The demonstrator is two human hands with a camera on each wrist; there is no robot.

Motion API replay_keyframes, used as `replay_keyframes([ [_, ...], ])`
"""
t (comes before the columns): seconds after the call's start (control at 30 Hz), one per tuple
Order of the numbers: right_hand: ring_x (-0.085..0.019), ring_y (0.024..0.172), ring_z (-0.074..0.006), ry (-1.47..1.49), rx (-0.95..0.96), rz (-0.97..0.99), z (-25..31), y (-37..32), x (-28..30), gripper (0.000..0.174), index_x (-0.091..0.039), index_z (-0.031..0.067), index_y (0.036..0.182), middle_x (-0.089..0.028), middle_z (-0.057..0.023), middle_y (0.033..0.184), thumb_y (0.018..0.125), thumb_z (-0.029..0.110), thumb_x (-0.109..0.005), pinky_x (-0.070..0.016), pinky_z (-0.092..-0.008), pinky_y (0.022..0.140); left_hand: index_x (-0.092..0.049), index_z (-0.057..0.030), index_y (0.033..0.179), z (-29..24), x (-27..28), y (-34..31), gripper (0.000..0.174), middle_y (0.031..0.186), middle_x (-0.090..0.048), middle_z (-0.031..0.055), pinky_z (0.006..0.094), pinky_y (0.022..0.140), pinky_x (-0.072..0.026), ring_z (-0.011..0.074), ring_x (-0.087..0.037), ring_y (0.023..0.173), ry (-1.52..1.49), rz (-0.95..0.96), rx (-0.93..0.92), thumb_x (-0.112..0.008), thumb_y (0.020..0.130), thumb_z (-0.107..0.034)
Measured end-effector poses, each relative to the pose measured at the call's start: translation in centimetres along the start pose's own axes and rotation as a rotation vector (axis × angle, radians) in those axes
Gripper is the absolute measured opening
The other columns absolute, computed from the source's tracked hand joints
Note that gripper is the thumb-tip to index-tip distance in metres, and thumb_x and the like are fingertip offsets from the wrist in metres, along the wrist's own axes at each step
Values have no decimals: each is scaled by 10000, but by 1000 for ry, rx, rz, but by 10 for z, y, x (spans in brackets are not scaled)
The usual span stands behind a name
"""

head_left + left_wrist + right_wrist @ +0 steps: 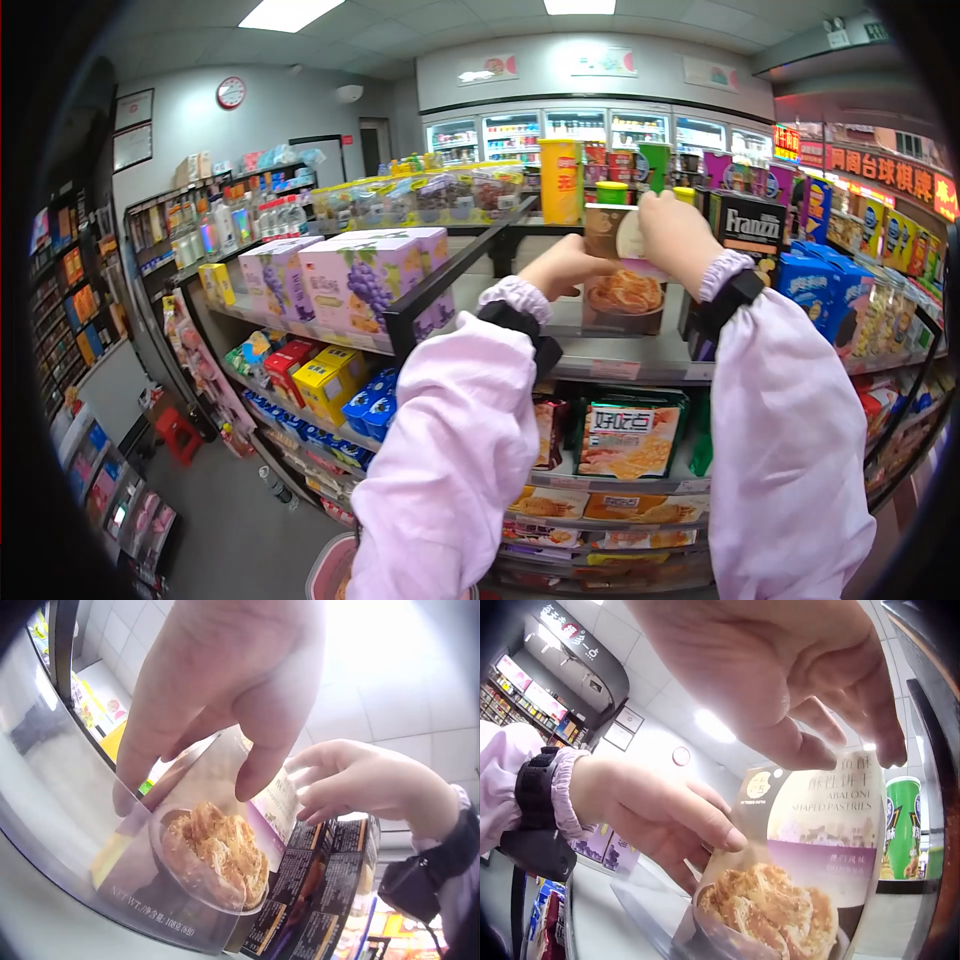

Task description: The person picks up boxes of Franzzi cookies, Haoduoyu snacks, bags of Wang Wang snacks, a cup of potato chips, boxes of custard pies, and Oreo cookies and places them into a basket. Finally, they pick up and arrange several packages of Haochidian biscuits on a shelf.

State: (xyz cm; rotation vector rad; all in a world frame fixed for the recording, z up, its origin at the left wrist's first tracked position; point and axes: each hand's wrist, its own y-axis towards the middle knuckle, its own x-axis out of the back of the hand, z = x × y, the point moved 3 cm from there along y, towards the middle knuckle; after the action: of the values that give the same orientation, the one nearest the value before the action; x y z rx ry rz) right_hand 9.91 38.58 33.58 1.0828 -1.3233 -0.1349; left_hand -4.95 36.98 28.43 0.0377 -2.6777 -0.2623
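Note:
A pastry box (622, 292) with a picture of a flaky pastry stands upright on the shelf, behind a clear front guard. My left hand (565, 268) grips its left side, thumb over the front and fingers toward the back, as the right wrist view shows. At the top right corner of the box (810, 825) is my right hand (680, 232), its thumb (814, 754) at the front of the top edge and the other fingers bent over the corner. The left wrist view shows my right hand (375, 784) beside the box's (214, 859) right edge.
Black Franzzi boxes (745, 232) stand right of the pastry box. Behind are a yellow canister (561, 182) and green cans. A black shelf rail (455, 265) slants up on the left, beside purple grape-print boxes (365, 275). Packaged snacks (630, 435) fill the shelves below.

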Motion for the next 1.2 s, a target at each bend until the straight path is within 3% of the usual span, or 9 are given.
replay_keyframes([
  [0.13,-607,786,-352,-17,113,-121,5,-8,20,254,-500,-37,929,-554,-217,934,694,9,-585,-510,-386,673,-471,34,1174,-18,6,-20,611,1076,-563,150,335,805,-452,213,-548,974,292,-42,-66,-684,734,-333],
  [0.27,-580,816,-358,78,201,-159,9,-32,37,261,-500,-37,950,-540,-213,973,694,-18,-549,-485,-405,708,-443,44,1206,-7,15,-47,562,1113,-555,192,324,831,-448,258,-560,988,742,-367,-503,-648,761,-230],
  [0.43,-557,846,-315,193,469,-299,35,-115,40,258,-521,-11,909,-550,-169,998,658,14,-572,-459,-379,722,-529,-9,1098,3,-10,-157,335,1046,-564,154,342,835,-455,288,-556,971,636,-288,-806,-592,770,-30],
  [0.53,-541,888,-319,339,475,-24,53,-176,26,331,-549,24,996,-536,-180,1098,673,56,-614,-434,-388,759,-528,-5,1065,38,-39,-209,343,1035,-546,165,392,809,-464,341,-549,950,578,-100,-818,-610,732,-20],
  [0.67,-555,937,-311,582,426,283,67,-252,-30,320,-563,51,1020,-538,-143,1136,711,98,-634,-442,-385,774,-501,-20,1125,119,-74,-267,345,1049,-542,171,392,785,-458,332,-550,934,474,201,-516,-576,799,-106],
  [0.77,-550,996,-342,916,236,631,75,-311,-99,243,-597,29,966,-576,-168,1073,755,148,-625,-438,-378,848,-482,-10,1172,199,-86,-307,390,1077,-543,177,399,814,-447,338,-544,960,359,59,-289,-564,819,-153],
  [0.97,-587,982,-231,1113,156,1440,98,-390,-171,461,-533,-1,1153,-594,-142,1070,773,215,-677,-458,-336,827,-465,19,1193,369,-119,-424,480,1044,-570,213,379,823,-447,348,-550,962,343,-117,541,-568,810,-252],
  [1.0,-586,984,-225,1082,139,1472,105,-391,-177,466,-527,-3,1160,-591,-140,1080,776,215,-676,-459,-332,826,-483,21,1174,385,-120,-442,462,1033,-579,212,378,814,-452,346,-564,935,384,-41,638,-560,817,-262],
  [1.2,-582,978,-203,1008,70,1532,136,-395,-210,435,-508,2,1173,-588,-116,1079,800,171,-655,-464,-308,822,-509,15,1146,489,-131,-533,471,963,-593,216,419,802,-455,367,-574,899,234,-508,822,-605,757,-233],
])
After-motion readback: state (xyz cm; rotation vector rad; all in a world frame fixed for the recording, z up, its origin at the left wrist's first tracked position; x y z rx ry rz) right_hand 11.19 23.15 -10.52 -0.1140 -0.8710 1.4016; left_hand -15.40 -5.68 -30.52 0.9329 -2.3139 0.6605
